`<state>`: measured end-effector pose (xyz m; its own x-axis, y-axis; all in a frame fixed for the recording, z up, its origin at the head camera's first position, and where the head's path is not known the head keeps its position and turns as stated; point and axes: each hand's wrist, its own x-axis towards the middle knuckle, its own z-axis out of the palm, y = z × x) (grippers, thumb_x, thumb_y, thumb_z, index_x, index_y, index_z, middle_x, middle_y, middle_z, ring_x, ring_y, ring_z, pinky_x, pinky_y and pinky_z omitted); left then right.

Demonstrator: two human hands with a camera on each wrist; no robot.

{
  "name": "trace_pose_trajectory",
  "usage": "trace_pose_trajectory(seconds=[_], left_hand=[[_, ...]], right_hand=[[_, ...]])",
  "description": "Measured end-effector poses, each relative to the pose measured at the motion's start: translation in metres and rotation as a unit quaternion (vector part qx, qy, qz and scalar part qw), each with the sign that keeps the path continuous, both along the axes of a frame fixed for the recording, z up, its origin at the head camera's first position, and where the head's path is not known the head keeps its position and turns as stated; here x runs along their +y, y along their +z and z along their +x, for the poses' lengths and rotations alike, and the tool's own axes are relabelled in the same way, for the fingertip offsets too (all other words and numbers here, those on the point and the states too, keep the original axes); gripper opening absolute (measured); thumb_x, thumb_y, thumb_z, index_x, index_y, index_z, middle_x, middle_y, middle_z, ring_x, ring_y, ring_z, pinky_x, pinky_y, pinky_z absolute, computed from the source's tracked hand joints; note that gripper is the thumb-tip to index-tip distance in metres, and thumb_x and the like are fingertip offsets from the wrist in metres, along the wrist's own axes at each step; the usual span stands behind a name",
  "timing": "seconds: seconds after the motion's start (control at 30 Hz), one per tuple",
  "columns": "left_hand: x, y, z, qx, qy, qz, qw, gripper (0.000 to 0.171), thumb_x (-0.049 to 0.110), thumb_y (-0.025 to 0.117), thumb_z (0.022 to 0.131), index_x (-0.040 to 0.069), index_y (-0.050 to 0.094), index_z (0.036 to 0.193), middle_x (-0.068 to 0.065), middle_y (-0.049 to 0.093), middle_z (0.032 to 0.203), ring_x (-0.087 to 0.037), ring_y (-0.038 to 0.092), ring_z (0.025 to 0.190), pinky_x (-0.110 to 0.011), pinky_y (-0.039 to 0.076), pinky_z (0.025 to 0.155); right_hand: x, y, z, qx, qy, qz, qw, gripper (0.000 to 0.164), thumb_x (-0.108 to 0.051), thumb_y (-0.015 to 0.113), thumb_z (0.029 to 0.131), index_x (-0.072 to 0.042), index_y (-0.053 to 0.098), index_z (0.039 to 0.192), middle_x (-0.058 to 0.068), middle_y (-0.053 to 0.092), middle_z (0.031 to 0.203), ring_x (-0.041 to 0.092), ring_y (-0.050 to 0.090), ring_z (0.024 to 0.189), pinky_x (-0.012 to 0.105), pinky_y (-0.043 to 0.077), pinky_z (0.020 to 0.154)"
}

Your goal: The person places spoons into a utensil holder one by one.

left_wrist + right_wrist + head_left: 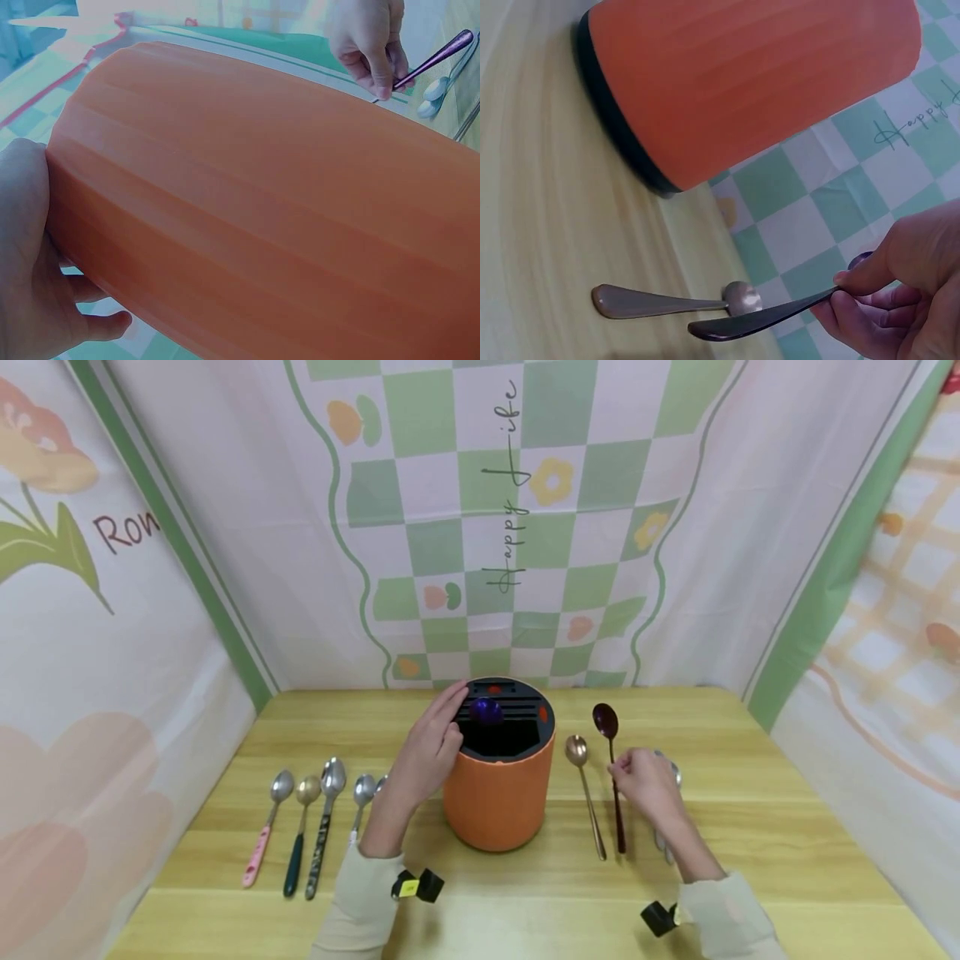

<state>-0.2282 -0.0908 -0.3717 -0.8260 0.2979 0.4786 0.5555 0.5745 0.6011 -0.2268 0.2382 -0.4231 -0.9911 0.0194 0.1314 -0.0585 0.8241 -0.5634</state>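
An orange ribbed utensil holder (pixel 495 806) with a black slotted top stands upright on the table. The purple-blue bowl of a spoon (pixel 487 711) shows above its opening; the rest of that spoon is hidden. My left hand (pixel 427 747) rests against the holder's left side at the rim, fingers extended. To the right of the holder, my right hand (pixel 651 783) pinches a dark, reddish-brown spoon (pixel 761 318) by the middle of its handle, bowl pointing away from me. A copper-coloured spoon (pixel 585 793) lies on the table between the holder and that hand.
Several spoons lie on the left, among them a pink-handled spoon (pixel 258 852), a dark-green-handled spoon (pixel 296 856) and a patterned-handled spoon (pixel 321 843). Silver spoons (pixel 660 842) lie partly hidden under my right hand. A checked cloth (pixel 495 527) hangs behind the wooden table (pixel 495 910).
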Motion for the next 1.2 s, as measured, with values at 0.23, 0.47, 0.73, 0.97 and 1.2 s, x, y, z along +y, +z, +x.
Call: trace_pose_trajectory(seconds=[0.23,0.47,0.73,0.97,1.2], left_hand=[[0.000,0.000,0.000,0.002,-0.001,-0.003,1.0000,0.056,0.012,0.036,0.097,0.002,0.039,0.152,-0.004,0.034,0.162,-0.023,0.035,0.148,-0.044,0.033,0.120],[0.000,0.001,0.000,-0.001,-0.003,-0.001,1.0000,0.056,0.013,0.035,0.097,0.002,0.039,0.152,-0.004,0.033,0.162,-0.023,0.035,0.148,-0.044,0.033,0.120],[0.000,0.000,0.000,-0.002,0.003,-0.003,1.0000,0.056,0.013,0.035,0.097,0.003,0.039,0.152,-0.003,0.033,0.162,-0.022,0.034,0.148,-0.043,0.032,0.121],[0.001,0.000,0.001,-0.006,0.005,-0.004,1.0000,0.056,0.013,0.035,0.097,0.003,0.038,0.153,-0.003,0.033,0.163,-0.022,0.034,0.149,-0.044,0.032,0.121],[0.000,0.000,0.000,0.001,0.001,-0.005,1.0000,0.056,0.013,0.035,0.097,0.002,0.039,0.152,-0.004,0.034,0.162,-0.023,0.034,0.148,-0.044,0.033,0.120]], right_hand=[[-0.003,0.009,0.002,0.015,-0.005,-0.015,1.000,0.016,-0.011,0.065,0.091,0.004,0.070,0.092,0.012,0.071,0.078,0.014,0.054,0.055,0.024,0.041,0.044],[-0.007,0.021,0.007,0.036,-0.001,-0.023,0.999,0.017,-0.010,0.064,0.091,0.006,0.068,0.097,0.014,0.071,0.080,0.014,0.059,0.059,0.024,0.044,0.046],[-0.013,0.034,0.015,0.055,0.009,-0.036,0.998,0.017,-0.009,0.063,0.092,0.006,0.067,0.098,0.014,0.071,0.083,0.015,0.063,0.064,0.023,0.046,0.050],[-0.019,0.046,0.022,0.072,0.014,-0.048,0.996,0.016,-0.008,0.064,0.093,0.006,0.067,0.100,0.016,0.071,0.087,0.018,0.065,0.070,0.020,0.051,0.056],[-0.026,0.060,0.030,0.099,0.023,-0.064,0.993,0.014,-0.007,0.065,0.092,0.005,0.067,0.099,0.017,0.071,0.089,0.021,0.067,0.075,0.017,0.052,0.060]])
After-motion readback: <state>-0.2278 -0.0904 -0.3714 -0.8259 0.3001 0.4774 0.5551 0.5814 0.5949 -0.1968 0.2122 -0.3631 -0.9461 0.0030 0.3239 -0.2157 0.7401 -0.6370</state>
